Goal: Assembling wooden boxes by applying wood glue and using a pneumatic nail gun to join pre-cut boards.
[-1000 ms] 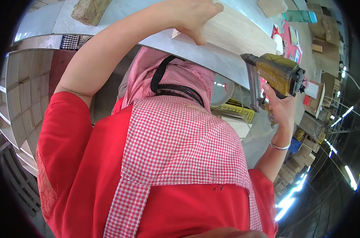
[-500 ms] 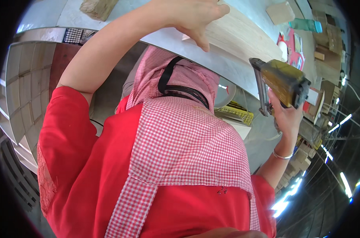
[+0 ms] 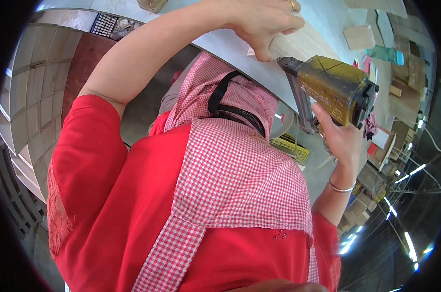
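My right hand [image 3: 342,141] is wrapped round the handle of a nail gun [image 3: 333,85] with a scuffed yellow-and-black body. The gun's dark nose end sits just right of my left thumb, close to a pale wooden board [image 3: 300,46]; whether it touches the board I cannot tell. At the top of the view, my left hand [image 3: 264,22] is bent over the board, with the thumb at its near edge and the fingers curled on its upper side. The board lies on a pale worktable [image 3: 225,45], and my hand and the gun hide part of it.
A teal bottle [image 3: 386,55] and a tan block [image 3: 359,37] are at the far right. A brown block [image 3: 152,5] and a black grid-patterned tray [image 3: 103,24] are at the left. Stacked panels [image 3: 35,92] stand left of me. Below the table is a yellow box [image 3: 291,147].
The nail gun in my right hand has moved left, toward my left hand. My left hand has shifted slightly right along the board, and its fingers are more curled. The whole view has turned a little.
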A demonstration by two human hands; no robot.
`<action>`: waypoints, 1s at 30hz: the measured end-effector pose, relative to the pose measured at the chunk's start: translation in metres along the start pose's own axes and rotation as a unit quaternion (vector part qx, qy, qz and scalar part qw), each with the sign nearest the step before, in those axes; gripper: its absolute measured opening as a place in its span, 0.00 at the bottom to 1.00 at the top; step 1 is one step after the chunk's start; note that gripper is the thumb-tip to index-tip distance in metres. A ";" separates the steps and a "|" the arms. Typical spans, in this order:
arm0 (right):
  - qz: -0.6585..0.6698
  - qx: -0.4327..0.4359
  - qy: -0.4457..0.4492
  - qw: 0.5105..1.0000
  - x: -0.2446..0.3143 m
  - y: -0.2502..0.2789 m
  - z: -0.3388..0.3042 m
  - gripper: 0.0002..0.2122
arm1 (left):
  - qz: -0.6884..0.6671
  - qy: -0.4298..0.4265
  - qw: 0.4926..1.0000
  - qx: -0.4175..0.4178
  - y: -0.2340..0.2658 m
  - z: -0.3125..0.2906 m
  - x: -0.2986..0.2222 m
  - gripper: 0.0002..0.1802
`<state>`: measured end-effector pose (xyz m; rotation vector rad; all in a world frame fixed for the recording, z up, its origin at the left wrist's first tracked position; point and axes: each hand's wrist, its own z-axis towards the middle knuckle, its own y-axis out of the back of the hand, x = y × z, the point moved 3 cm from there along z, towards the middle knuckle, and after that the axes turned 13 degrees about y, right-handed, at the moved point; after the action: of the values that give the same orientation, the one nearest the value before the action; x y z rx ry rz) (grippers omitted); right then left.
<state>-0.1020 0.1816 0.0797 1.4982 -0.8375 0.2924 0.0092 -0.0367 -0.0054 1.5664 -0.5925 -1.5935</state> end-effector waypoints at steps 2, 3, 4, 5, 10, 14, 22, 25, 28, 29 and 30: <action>0.006 0.002 -0.023 1.000 0.001 -0.002 0.001 0.18 | 0.001 -0.001 1.000 0.005 0.000 0.001 0.001 0.31; 0.009 0.002 -0.034 0.999 0.001 -0.003 0.001 0.18 | 0.001 -0.001 1.000 0.008 -0.001 0.002 0.001 0.31; 0.008 0.003 -0.036 0.999 0.001 -0.004 0.001 0.18 | -0.001 -0.002 1.000 0.009 -0.001 0.001 0.001 0.31; 0.009 -0.004 -0.036 0.999 0.001 -0.005 0.000 0.18 | -0.001 0.000 1.000 0.009 -0.002 0.001 0.001 0.31; -0.015 -0.035 -0.007 0.999 -0.006 -0.009 -0.005 0.18 | 0.002 0.002 1.000 0.013 0.002 0.002 0.000 0.31; -0.020 -0.024 -0.007 0.999 0.002 -0.008 -0.001 0.18 | 0.170 0.036 0.982 -0.077 0.004 -0.015 -0.019 0.29; 0.059 -0.091 -0.023 0.994 -0.011 0.002 -0.031 0.23 | 0.110 0.236 0.933 -0.248 -0.027 -0.127 -0.018 0.52; 0.143 -0.164 -0.139 0.966 -0.033 0.019 -0.045 0.23 | 0.023 0.178 0.970 -0.166 -0.054 -0.127 -0.056 0.47; -0.048 -0.199 -0.054 0.977 -0.065 0.041 -0.063 0.18 | -0.073 0.010 0.986 -0.148 -0.092 -0.090 -0.072 0.33; -0.041 -0.199 -0.053 0.978 -0.068 0.041 -0.070 0.18 | -0.141 0.005 0.987 -0.079 -0.096 -0.075 -0.074 0.28; -0.025 -0.227 -0.058 0.972 -0.066 0.043 -0.078 0.19 | -0.210 -0.002 0.978 -0.010 -0.097 -0.058 -0.075 0.22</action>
<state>-0.1525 0.2804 0.0805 1.1096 -0.8882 -0.0274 0.0370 0.0898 -0.0445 1.7546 -0.2535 -1.9015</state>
